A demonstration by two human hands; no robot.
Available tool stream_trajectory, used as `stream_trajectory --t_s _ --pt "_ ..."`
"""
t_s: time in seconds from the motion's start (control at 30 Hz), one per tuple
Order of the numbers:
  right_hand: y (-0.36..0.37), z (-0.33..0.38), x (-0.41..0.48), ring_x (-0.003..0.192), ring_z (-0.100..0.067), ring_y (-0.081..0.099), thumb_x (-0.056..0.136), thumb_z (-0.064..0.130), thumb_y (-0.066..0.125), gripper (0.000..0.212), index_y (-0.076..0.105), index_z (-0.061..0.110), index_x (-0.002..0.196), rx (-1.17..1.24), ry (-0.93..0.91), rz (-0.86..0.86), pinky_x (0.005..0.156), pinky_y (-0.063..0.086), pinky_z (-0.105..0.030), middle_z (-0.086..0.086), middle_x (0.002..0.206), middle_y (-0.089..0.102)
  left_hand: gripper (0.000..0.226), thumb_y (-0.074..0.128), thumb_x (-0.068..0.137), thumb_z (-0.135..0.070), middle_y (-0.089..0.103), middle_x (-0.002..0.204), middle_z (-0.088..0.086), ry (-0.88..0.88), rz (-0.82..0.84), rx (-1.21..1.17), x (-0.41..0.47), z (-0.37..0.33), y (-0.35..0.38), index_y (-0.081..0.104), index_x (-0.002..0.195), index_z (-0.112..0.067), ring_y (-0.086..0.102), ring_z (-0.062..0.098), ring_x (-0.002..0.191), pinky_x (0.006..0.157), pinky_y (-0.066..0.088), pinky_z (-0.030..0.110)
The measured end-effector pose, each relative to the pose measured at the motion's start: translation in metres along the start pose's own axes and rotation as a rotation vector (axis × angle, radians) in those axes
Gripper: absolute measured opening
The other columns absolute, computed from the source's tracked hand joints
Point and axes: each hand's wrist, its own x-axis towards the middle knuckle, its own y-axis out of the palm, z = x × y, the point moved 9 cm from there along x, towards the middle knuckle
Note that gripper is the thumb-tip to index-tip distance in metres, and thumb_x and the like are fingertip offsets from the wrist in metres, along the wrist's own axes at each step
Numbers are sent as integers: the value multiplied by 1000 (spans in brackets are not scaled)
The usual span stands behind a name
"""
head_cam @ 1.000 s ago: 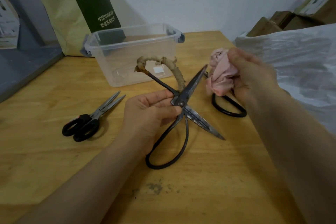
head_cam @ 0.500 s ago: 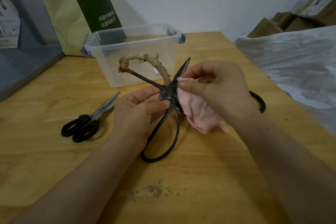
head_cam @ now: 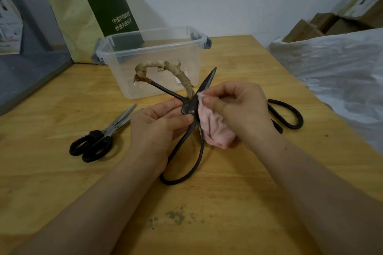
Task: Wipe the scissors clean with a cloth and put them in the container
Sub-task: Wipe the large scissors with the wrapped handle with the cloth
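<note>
My left hand (head_cam: 157, 124) grips a pair of old black iron scissors (head_cam: 190, 107) at the pivot, blades spread apart above the table. One handle loop is wrapped in tan cloth (head_cam: 165, 68); the other bare loop hangs down. My right hand (head_cam: 238, 109) pinches a pink cloth (head_cam: 213, 128) against the blade beside the pivot; the lower blade is hidden behind the cloth. A clear plastic container (head_cam: 153, 60) with grey latches stands behind, with nothing visible inside.
Steel scissors with black plastic handles (head_cam: 99, 141) lie left on the wooden table (head_cam: 228, 203). Another black iron scissors handle (head_cam: 288, 114) lies to the right. A green and yellow bag (head_cam: 91, 12) stands behind; white plastic sheeting (head_cam: 335, 64) covers the right side.
My right hand brought the pink cloth down from beside the scissors onto the blade near the pivot. The scissors tilted and shifted slightly left in my left hand.
</note>
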Motion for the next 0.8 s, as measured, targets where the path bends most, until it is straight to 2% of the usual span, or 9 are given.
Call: stream_trajectory --t_s 0.1,0.2,0.27,0.37,0.53,0.7,0.8 --pt "-15 -14 5 85 -18 68 81 12 72 9 69 19 78 267 148 -123 76 56 -36 0 84 71 30 60 73 19 75 81 9 13 -1 -7 -1 -1 2 68 92 -4 72 16 69 53 53 18" --pt "-3 -21 4 82 -23 69 82 13 71 5 67 15 80 339 268 -20 75 57 -38 -8 83 72 31 60 74 19 75 80 7 21 -12 -13 0 -2 0 68 92 -4 72 15 69 53 53 18" --pt "8 -18 1 84 -21 68 81 18 73 8 66 18 79 202 207 53 77 57 -39 -6 85 71 32 59 75 19 75 81 8 26 5 -11 -1 -2 1 68 96 -3 72 15 70 54 53 18" --pt "12 -9 -1 83 -18 68 74 18 79 17 63 23 74 74 88 33 75 57 -36 -2 85 71 35 58 75 18 74 88 12 28 35 -3 -2 -1 3 67 102 -2 72 19 76 57 54 19" --pt "4 -8 -1 68 -8 68 76 14 77 17 61 19 76 210 91 -65 61 53 -23 3 73 70 36 58 75 19 75 88 11 23 54 6 -3 0 9 67 104 -2 73 19 76 58 55 20" --pt "-7 -8 0 69 -11 70 79 14 75 13 62 17 78 302 95 -173 66 58 -30 1 73 71 35 59 74 19 75 83 7 21 58 9 -5 -1 12 68 97 -6 72 17 72 56 54 19" --pt "-5 -10 1 70 -14 69 78 14 75 13 62 17 77 316 126 -95 62 55 -30 -1 75 70 33 59 74 19 75 82 8 11 47 -2 -5 -1 11 68 94 -6 72 17 70 55 55 20"
